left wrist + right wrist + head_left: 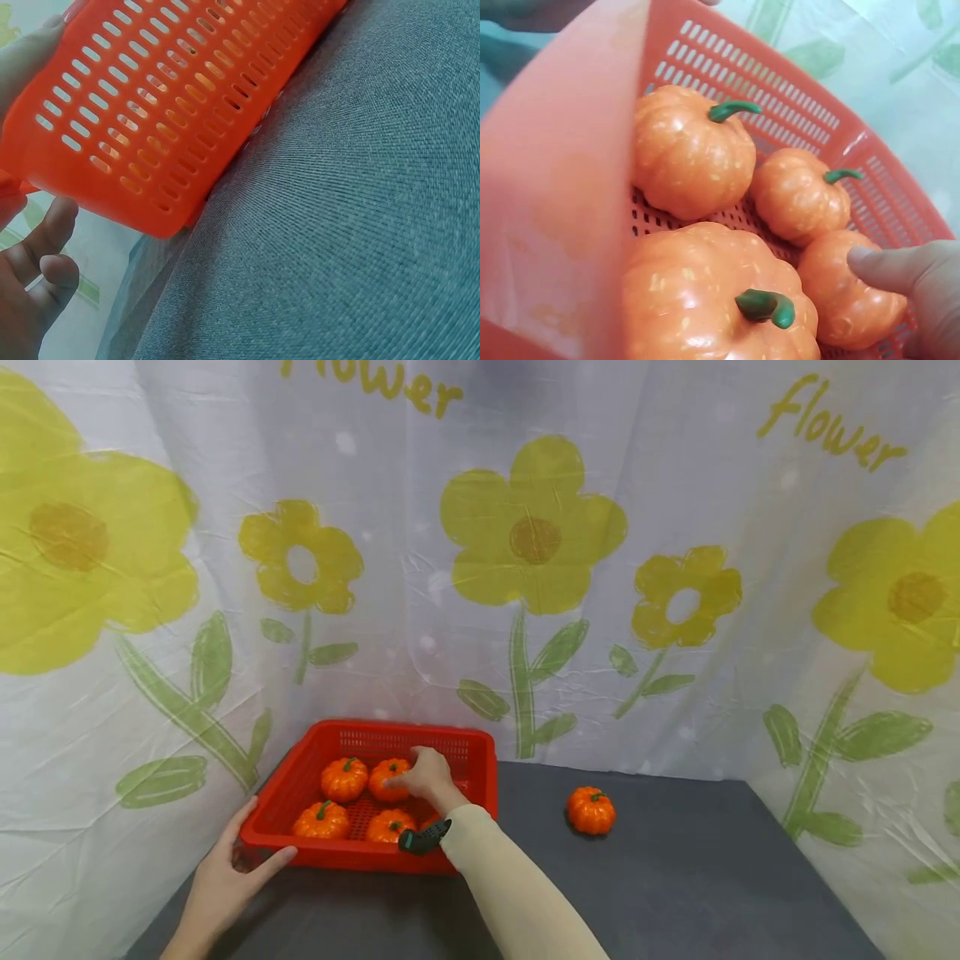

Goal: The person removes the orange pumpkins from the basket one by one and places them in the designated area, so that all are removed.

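Note:
A red plastic basket (330, 856) with slotted walls sits on the dark table and holds several small orange pumpkins with green stems. My left hand (217, 881) grips its near left corner, the thumb along the front rim and the fingers at the left side. Inside the basket, my right hand (431, 774) holds a pumpkin (386, 782) at the back. In the right wrist view its thumb (900, 268) lies on that pumpkin (840, 304); the other fingers are mostly hidden. My right wrist hides part of another pumpkin (430, 821) near the front.
One more pumpkin (590, 811) stands alone on the dark tabletop (675, 868), right of the basket. A white curtain (405, 635) with yellow flowers hangs close behind the basket and along both sides of the table.

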A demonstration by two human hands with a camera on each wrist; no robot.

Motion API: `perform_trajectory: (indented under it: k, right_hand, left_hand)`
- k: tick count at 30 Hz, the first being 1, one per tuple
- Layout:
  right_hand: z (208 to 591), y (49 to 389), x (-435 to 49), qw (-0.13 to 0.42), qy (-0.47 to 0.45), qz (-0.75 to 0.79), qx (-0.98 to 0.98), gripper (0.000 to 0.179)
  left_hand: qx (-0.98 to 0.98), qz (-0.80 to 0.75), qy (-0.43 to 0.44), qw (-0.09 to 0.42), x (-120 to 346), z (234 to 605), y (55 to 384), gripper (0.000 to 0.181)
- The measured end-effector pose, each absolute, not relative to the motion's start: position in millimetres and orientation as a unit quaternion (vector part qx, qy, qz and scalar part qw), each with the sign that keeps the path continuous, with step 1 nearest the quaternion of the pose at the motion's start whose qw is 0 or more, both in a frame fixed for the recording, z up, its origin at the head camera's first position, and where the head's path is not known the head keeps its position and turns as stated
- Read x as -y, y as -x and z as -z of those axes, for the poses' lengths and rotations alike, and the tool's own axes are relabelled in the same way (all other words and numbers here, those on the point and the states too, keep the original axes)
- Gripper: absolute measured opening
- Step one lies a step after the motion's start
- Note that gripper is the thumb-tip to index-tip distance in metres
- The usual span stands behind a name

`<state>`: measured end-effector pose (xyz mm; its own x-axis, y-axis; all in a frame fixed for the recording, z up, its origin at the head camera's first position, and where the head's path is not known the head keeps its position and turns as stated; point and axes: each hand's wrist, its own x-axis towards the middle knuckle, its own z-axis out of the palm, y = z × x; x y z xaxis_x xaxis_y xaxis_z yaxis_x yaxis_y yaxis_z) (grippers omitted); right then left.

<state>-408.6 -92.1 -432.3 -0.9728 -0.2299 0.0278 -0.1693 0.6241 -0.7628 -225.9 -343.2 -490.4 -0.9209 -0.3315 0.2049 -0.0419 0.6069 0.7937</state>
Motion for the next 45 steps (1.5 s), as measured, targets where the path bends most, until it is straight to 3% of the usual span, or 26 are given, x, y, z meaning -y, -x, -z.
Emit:
perform_trajectory:
  k: [9,38,42,45]
  right_hand:
    - [430.0,410.0,92.2,0.064,0.128,0.378,-0.915,0.077]
    - [434.9,405.8,88.2,0.054,0.120,0.363,-0.922,0.068]
    - [427.3,399.8,87.2,0.036,0.142,0.354,-0.924,0.062]
    - [421.4,398.1,88.1,0.035,0.152,0.349,-0.924,0.046]
  left_hand:
    - [0.878,0.427,-0.093,0.196,344.6,489.7,225.7,0.102]
    - [0.875,0.440,-0.104,0.175,342.0,493.5,225.5,0.104]
    - [0.876,0.437,-0.111,0.171,343.0,493.6,227.3,0.104]
    - [0.876,0.436,-0.113,0.172,343.6,493.1,228.6,0.104]
